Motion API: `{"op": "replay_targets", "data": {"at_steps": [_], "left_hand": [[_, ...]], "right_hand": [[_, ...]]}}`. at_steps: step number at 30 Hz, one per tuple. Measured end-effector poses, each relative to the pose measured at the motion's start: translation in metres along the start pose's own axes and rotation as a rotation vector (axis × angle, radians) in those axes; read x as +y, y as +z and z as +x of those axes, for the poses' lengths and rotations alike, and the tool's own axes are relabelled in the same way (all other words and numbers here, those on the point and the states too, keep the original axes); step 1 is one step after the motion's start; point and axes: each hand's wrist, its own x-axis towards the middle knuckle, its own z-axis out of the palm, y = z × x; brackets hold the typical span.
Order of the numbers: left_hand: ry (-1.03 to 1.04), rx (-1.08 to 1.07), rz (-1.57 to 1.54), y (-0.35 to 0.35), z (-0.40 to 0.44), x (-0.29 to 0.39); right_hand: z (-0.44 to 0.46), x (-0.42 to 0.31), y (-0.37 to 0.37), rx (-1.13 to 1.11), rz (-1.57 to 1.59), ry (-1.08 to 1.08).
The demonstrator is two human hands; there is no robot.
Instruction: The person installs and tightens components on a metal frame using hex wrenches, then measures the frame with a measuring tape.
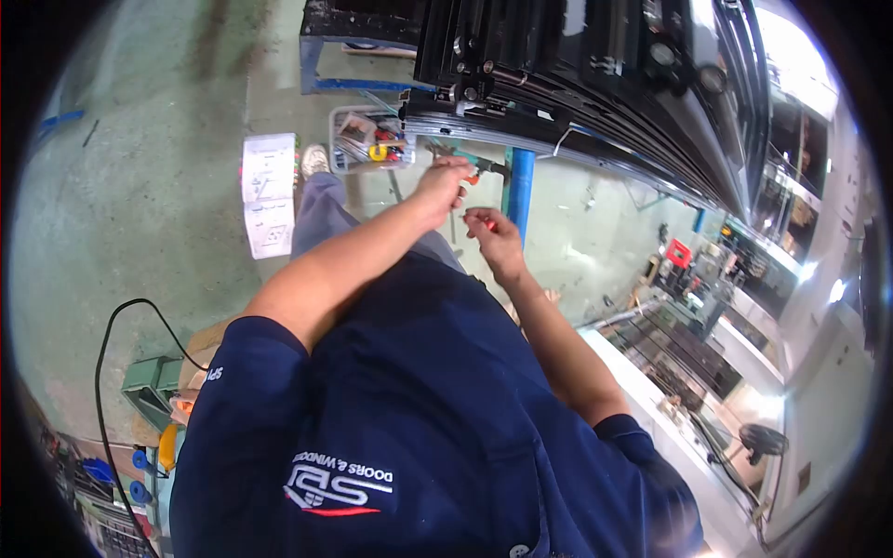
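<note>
My left hand (441,192) is closed with its fingers pinched together, below the edge of the black metal profiles (577,139). What it holds, if anything, is too small to make out. An orange-red piece (473,179) shows just beside its fingertips. My right hand (498,244) is curled closed, a little lower and to the right, around a small red object (490,224) that shows only in part between the fingers. The two hands are close together but apart. A blue post (523,191) stands just right of them.
A clear plastic bin (409,160) of tools stands on the floor near my shoe (315,160). Printed sheets (269,195) lie to the left. A black cable (100,381) hangs at far left. A white bench (642,400) is on my right, with a red case (678,252) beyond it.
</note>
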Motion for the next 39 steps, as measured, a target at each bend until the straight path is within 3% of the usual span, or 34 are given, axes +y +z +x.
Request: {"op": "replay_targets", "data": {"at_steps": [4, 11, 13, 15, 17, 19, 23, 29, 33, 35, 39], "left_hand": [[0.064, 0.003, 0.052, 0.036, -0.008, -0.017], [0.275, -0.042, 0.463, 0.061, -0.008, -0.094], [0.382, -0.081, 0.714, 0.064, -0.020, -0.119], [0.553, -0.119, 1.179, 0.068, -0.048, -0.128], [0.642, -0.188, 1.286, 0.060, -0.061, -0.134], [0.721, -0.216, 1.788, 0.050, -0.073, -0.132], [0.483, -0.183, 2.032, 0.034, -0.112, -0.125], [0.169, -0.211, 1.494, -0.050, -0.118, -0.143], [0.019, -0.197, 1.225, -0.114, -0.115, -0.133], [0.044, -0.031, 1.033, -0.168, -0.093, -0.122], [0.136, 0.438, 1.189, -0.266, -0.035, -0.076]], "right_hand": [[-0.008, 0.026, 0.007, -0.085, 0.005, -0.040], [-0.023, 0.088, -0.034, -0.193, 0.201, -0.065], [-0.031, 0.117, -0.047, -0.222, 0.239, -0.113], [-0.037, 0.142, -0.060, -0.162, 0.229, -0.130], [-0.039, 0.176, -0.070, -0.150, 0.270, -0.186], [-0.047, 0.188, -0.077, -0.122, 0.253, -0.212], [-0.066, 0.201, -0.080, -0.219, 0.148, -0.268], [-0.089, 0.216, -0.047, -0.274, -0.016, -0.199], [-0.088, 0.210, -0.013, -0.191, -0.105, -0.148], [-0.065, 0.208, 0.008, -0.148, -0.170, -0.164], [0.004, 0.207, 0.067, -0.035, -0.186, -0.198]]}}
